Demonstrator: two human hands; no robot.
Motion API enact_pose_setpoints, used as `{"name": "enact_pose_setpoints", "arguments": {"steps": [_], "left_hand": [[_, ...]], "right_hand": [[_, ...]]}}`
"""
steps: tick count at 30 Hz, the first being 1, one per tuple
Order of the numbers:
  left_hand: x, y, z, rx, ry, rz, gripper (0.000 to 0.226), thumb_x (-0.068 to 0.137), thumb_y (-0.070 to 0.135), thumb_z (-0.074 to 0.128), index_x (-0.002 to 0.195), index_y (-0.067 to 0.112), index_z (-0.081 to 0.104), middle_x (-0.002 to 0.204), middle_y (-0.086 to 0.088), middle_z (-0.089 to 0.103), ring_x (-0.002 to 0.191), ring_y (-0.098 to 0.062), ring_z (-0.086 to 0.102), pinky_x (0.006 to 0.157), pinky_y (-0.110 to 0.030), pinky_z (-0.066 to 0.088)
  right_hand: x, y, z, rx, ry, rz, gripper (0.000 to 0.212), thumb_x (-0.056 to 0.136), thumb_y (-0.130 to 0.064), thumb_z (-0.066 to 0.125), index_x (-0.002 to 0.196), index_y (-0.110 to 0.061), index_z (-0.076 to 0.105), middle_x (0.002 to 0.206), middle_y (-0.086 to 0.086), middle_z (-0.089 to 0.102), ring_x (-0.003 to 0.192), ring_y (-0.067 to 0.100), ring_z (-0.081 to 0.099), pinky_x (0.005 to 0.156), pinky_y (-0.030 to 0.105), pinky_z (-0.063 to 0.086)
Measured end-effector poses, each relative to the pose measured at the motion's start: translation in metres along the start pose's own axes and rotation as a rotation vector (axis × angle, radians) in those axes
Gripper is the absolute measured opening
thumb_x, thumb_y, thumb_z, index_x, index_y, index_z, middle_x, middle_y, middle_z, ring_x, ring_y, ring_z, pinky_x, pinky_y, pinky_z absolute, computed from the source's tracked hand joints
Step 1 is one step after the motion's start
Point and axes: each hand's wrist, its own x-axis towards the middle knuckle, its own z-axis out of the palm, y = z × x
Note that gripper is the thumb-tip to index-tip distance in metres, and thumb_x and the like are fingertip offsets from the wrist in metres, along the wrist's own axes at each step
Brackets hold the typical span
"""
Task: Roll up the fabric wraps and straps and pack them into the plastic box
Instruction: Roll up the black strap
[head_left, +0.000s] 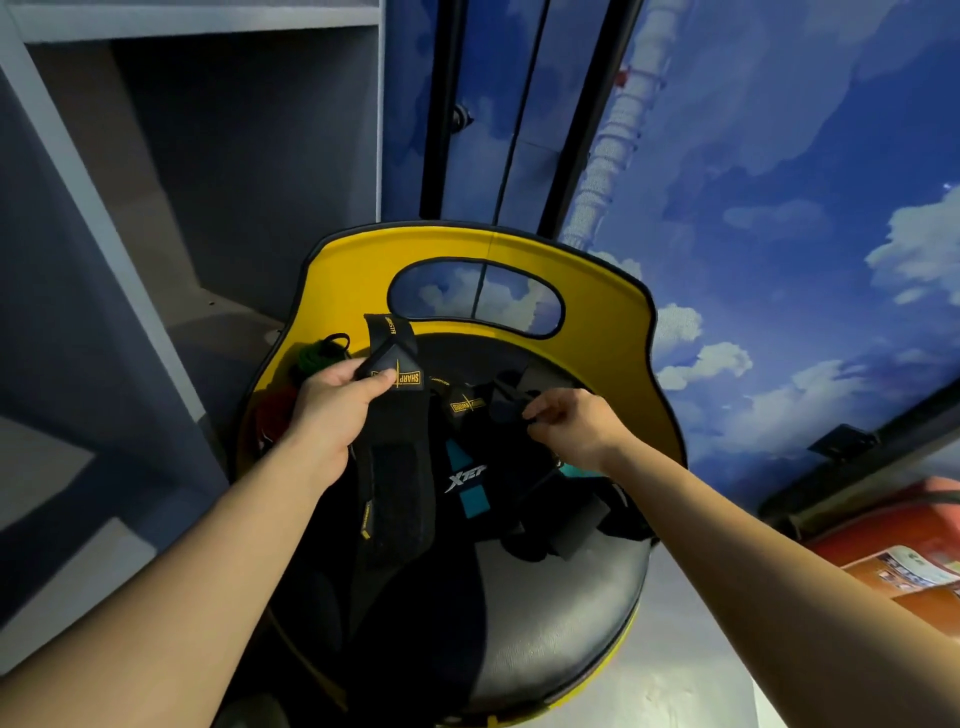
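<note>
A pile of black fabric wraps and straps (467, 467) lies on the round black seat of a yellow chair (597, 322). My left hand (332, 410) pinches the top end of a long black wrap (395, 457) with a yellow label, which hangs down over the seat. To the right, my right hand (571, 423) grips the end of a dark strap (506, 405) above the pile. A black and teal band (470, 483) with white lettering lies in the middle of the pile. No plastic box is in view.
Green and red elastic bands (306, 364) lie at the seat's left edge. A grey shelf unit (156, 208) stands to the left. A wall with a blue sky print (779, 208) rises behind and to the right. An orange object (893, 556) sits at the far right.
</note>
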Motion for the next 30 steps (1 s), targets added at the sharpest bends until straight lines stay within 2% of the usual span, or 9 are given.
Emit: {"name": "enact_pose_setpoints", "arguments": {"steps": [3,6,10,15,17,20,24,27,30], "left_hand": [[0.002,0.002,-0.001,0.004,0.004,-0.009,0.022,0.09,0.01,0.073,0.085,0.031,0.067,0.082,0.009,0.074,0.077,-0.007,0.069,0.054,-0.019,0.052],[0.005,0.002,-0.004,0.014,0.003,-0.034,0.019,0.09,0.009,0.073,0.087,0.027,0.07,0.083,0.006,0.076,0.072,-0.006,0.072,0.053,-0.017,0.053],[0.012,0.004,-0.008,0.021,0.016,-0.09,0.017,0.089,0.012,0.072,0.101,0.023,0.076,0.102,-0.002,0.078,0.101,-0.02,0.071,0.088,-0.037,0.057],[0.016,0.008,-0.01,-0.051,0.016,-0.154,0.021,0.093,0.008,0.065,0.112,0.018,0.069,0.105,-0.01,0.076,0.087,-0.019,0.073,0.056,-0.025,0.056],[0.015,0.009,-0.01,-0.06,0.016,-0.171,0.029,0.094,0.009,0.064,0.123,0.014,0.066,0.109,-0.012,0.075,0.09,-0.02,0.073,0.052,-0.023,0.055],[0.015,0.01,-0.01,-0.061,0.008,-0.191,0.038,0.094,0.011,0.063,0.132,0.013,0.062,0.111,-0.011,0.075,0.097,-0.022,0.072,0.059,-0.026,0.055],[0.014,0.011,-0.011,-0.06,0.008,-0.195,0.035,0.095,0.011,0.061,0.13,0.013,0.062,0.113,-0.013,0.074,0.099,-0.024,0.07,0.07,-0.031,0.052],[0.012,0.013,-0.011,-0.07,-0.006,-0.196,0.028,0.096,0.01,0.059,0.123,0.013,0.065,0.113,-0.013,0.074,0.092,-0.022,0.07,0.069,-0.031,0.052],[0.01,0.013,-0.011,-0.079,-0.017,-0.195,0.022,0.097,0.01,0.058,0.116,0.015,0.066,0.108,-0.012,0.074,0.088,-0.02,0.07,0.07,-0.031,0.053]], "right_hand": [[0.012,-0.014,0.004,-0.068,0.089,-0.107,0.01,0.085,-0.029,0.069,0.091,-0.025,0.075,0.098,-0.002,0.069,0.093,0.017,0.065,0.08,0.03,0.053],[0.027,-0.03,0.014,-0.161,0.049,-0.172,0.02,0.088,-0.031,0.068,0.104,-0.022,0.074,0.111,0.004,0.066,0.103,0.021,0.062,0.09,0.035,0.052],[0.048,-0.051,0.033,-0.283,-0.079,-0.177,0.027,0.094,-0.032,0.063,0.117,-0.02,0.07,0.119,0.006,0.065,0.111,0.025,0.06,0.093,0.038,0.052],[0.062,-0.057,0.056,-0.563,-0.204,-0.083,0.045,0.097,-0.054,0.05,0.128,-0.022,0.06,0.125,0.006,0.063,0.12,0.03,0.055,0.1,0.045,0.041],[0.063,-0.053,0.06,-0.633,-0.243,-0.053,0.054,0.097,-0.061,0.043,0.131,-0.021,0.057,0.129,0.008,0.061,0.126,0.032,0.05,0.106,0.048,0.035],[0.065,-0.045,0.061,-0.562,-0.29,0.001,0.063,0.093,-0.069,0.043,0.136,-0.025,0.055,0.132,0.007,0.061,0.128,0.032,0.049,0.108,0.046,0.033],[0.068,-0.038,0.054,-0.395,-0.209,0.023,0.07,0.082,-0.072,0.062,0.139,-0.031,0.054,0.13,0.004,0.062,0.128,0.031,0.048,0.102,0.04,0.042],[0.069,-0.039,0.044,-0.258,-0.134,0.038,0.062,0.078,-0.063,0.073,0.13,-0.03,0.063,0.121,0.002,0.067,0.121,0.028,0.053,0.099,0.04,0.048],[0.066,-0.041,0.035,-0.053,-0.099,0.031,0.035,0.084,-0.043,0.077,0.114,-0.026,0.072,0.104,-0.003,0.068,0.104,0.02,0.063,0.088,0.034,0.052]]}}
